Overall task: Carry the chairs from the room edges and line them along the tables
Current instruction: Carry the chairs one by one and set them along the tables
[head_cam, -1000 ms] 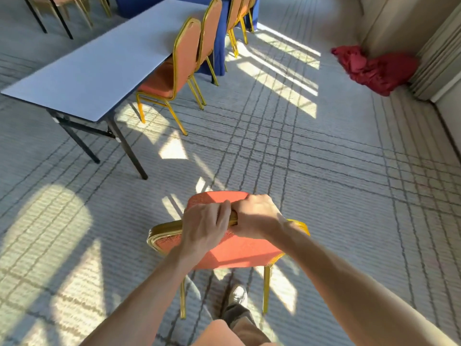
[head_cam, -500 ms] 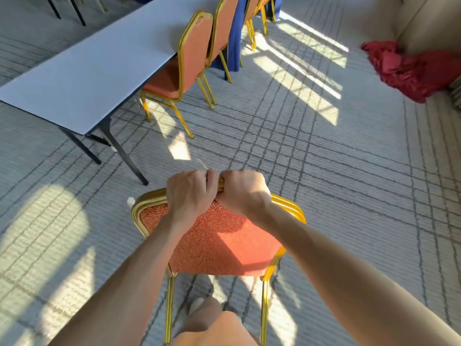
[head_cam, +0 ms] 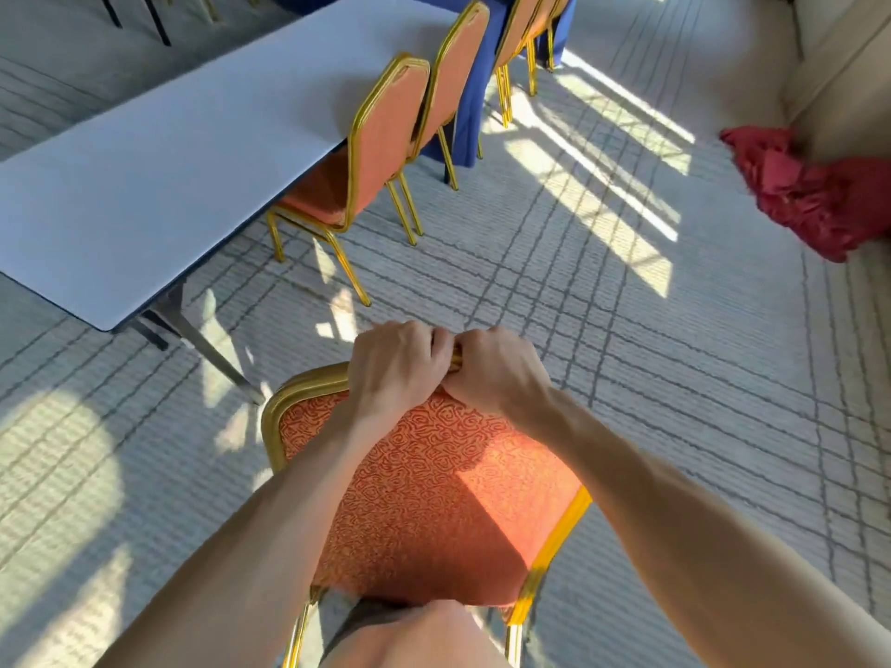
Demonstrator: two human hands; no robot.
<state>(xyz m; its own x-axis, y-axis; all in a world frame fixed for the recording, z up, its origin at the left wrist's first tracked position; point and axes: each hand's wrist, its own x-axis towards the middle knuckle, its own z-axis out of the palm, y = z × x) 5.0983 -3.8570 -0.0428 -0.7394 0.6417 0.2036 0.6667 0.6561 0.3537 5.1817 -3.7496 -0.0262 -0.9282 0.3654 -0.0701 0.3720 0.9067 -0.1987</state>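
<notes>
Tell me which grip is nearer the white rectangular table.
Left. The left grip holds the top rail of the orange patterned, gold-framed chair on the side toward the white rectangular table; the right grip holds the rail right beside it, farther away.

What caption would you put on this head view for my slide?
Left hand and right hand grip the top rail of an orange chair near the white table, where matching chairs stand.

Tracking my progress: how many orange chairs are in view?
5: the carried chair gripped by left hand and right hand; first chair and second chair along the white table; third chair and fourth chair by the blue-draped table. Others may be hidden.
</notes>
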